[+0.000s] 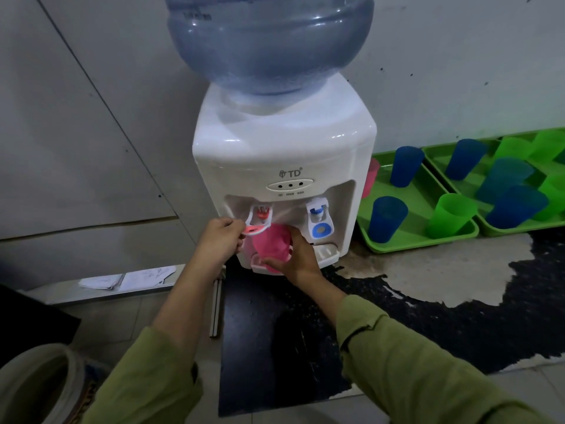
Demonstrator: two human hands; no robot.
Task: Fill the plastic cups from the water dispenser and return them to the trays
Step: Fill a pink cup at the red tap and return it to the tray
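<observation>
Nearest the camera, two olive-green sleeves (pixel 412 362) reach forward over a black mat (pixel 275 347) on the tiled floor. Below and to the left of the left hand sits the rim of a white bucket (pixel 39 387), with loose papers (pixel 128 278) lying further along that side.

The left hand (pixel 221 240) is curled, its fingertips pinching the red tap lever (pixel 253 229) of the water dispenser (pixel 284 148). Just beside it, the right hand (pixel 298 258) wraps around a pink cup (pixel 270 244), gripping its right wall and base and holding it directly under the red tap, above the white drip tray (pixel 327 254). Whether water is flowing cannot be told. The blue tap (pixel 319 221) stands untouched just above and to the right of the right hand.

Above both hands rises the dispenser's white body, topped by a large blue bottle (pixel 269 41) set neck-down.

Well to the right of the right hand, two green trays rest side by side against the wall. The nearer tray (pixel 419 244) carries two blue cups (pixel 386 218), a green cup (pixel 451 214) and a second pink cup (pixel 370 179) partly hidden behind the dispenser's corner. The farther tray (pixel 519 231) holds a cluster of blue, teal and green cups, all standing mouth-up; their contents cannot be made out.
</observation>
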